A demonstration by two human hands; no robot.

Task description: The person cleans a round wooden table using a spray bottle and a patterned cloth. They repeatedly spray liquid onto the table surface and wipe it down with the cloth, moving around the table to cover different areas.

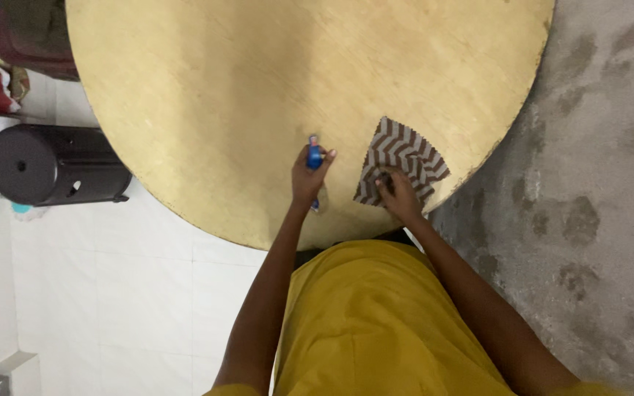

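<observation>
Two hands worked near the table's (207,110) close rim. Far to the left of the fingers, a dark cylindrical stool (53,165) lay on its side on the white tiles. The left hand (308,176) had its fingers wrapped around a small blue-capped spray bottle (315,158), the nozzle rising just above the fingertips; what it contained could not be told. To the right, the right hand (398,194) pinched the near edge of a brown-and-white zigzag cloth (399,158), spread flat beyond the fingers. Judged from this, spraying was in hand; wiping would next call for pressing the cloth down.
</observation>
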